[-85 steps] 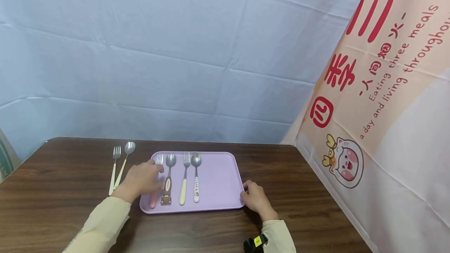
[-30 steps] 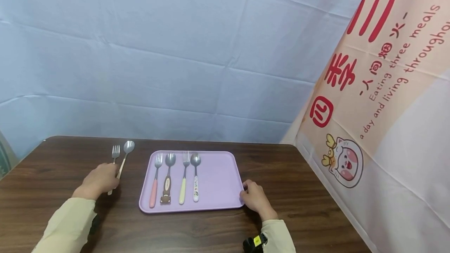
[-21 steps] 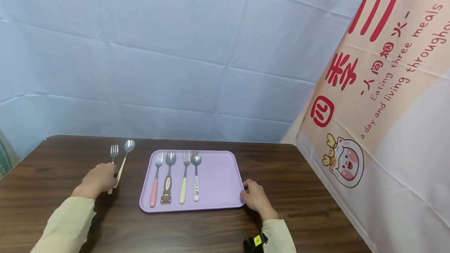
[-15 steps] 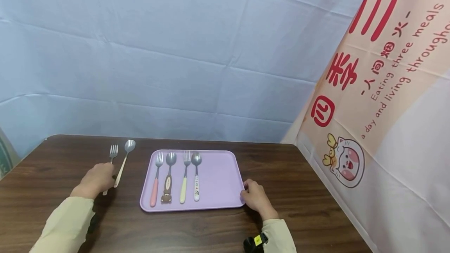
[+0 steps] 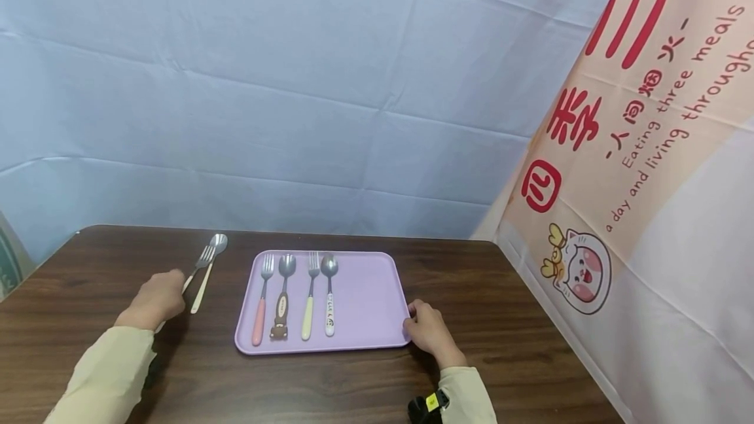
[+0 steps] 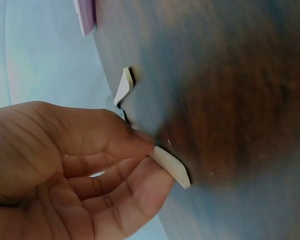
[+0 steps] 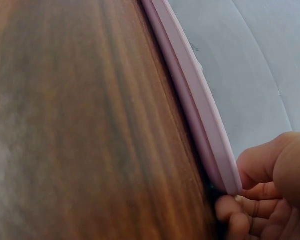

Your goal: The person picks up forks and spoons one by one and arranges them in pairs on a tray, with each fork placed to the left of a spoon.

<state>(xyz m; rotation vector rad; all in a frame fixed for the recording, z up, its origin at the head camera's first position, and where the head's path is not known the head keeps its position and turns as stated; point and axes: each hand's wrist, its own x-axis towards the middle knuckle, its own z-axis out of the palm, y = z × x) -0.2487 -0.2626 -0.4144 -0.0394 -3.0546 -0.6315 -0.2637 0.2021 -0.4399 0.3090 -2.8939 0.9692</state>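
Observation:
My left hand (image 5: 154, 300) pinches the cream handle of a fork (image 5: 206, 254) between thumb and fingers, left of the tray. In the left wrist view the end of that handle (image 6: 172, 167) sticks out past the fingertips. The fork slants to the right, its tines overlapping a spoon (image 5: 198, 296) with a cream handle on the table. My right hand (image 5: 432, 334) holds the front right corner of a lilac tray (image 5: 371, 300). In the right wrist view, the thumb is at the tray's rim (image 7: 217, 145) and the fingers curl at its underside.
On the tray, side by side, lie a pink-handled fork (image 5: 259, 319), a spoon with a brown bear handle (image 5: 279, 319), a yellow-handled fork (image 5: 307, 316) and a spoon with a white patterned handle (image 5: 329, 313). A brown wooden table (image 5: 330, 385) bears everything. A pale cloth (image 5: 294, 84) hangs behind.
My left hand has left the pink-handled fork on the tray and moved left to the cream-handled fork. That fork has since turned, its tines swinging right to the spoon. My right hand stays put.

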